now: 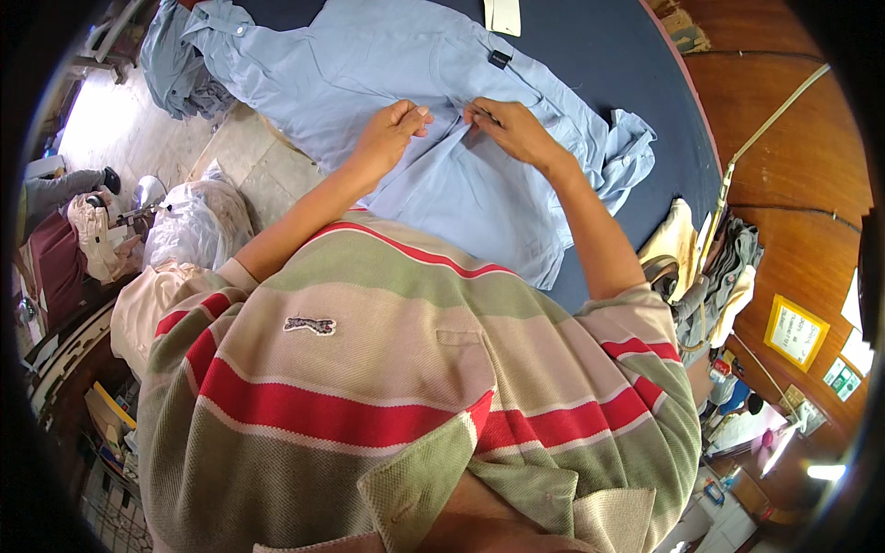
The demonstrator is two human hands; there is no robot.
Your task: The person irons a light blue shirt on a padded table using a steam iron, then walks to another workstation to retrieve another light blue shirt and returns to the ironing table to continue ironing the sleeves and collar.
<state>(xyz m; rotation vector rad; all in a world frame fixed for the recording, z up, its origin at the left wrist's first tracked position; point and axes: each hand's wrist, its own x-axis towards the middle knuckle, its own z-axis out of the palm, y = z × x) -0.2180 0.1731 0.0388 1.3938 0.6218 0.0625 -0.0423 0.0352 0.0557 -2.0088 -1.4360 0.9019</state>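
A light blue shirt lies spread and creased over a dark blue table surface, with a small dark label on it. My left hand is over the middle of the shirt, its fingers closed in a pinch; what is between them is too small to make out. Close by on the right, my right hand is closed around a small, thin dark tool, its exact kind unclear. Beneath the two hands the cloth rises in a fold. The sleeves lie out at the far left and at the right.
A white piece lies on the dark table at the far edge. Garments hang at the right beside a wooden wall. Plastic-wrapped bundles stand at the left, near a pale tiled floor.
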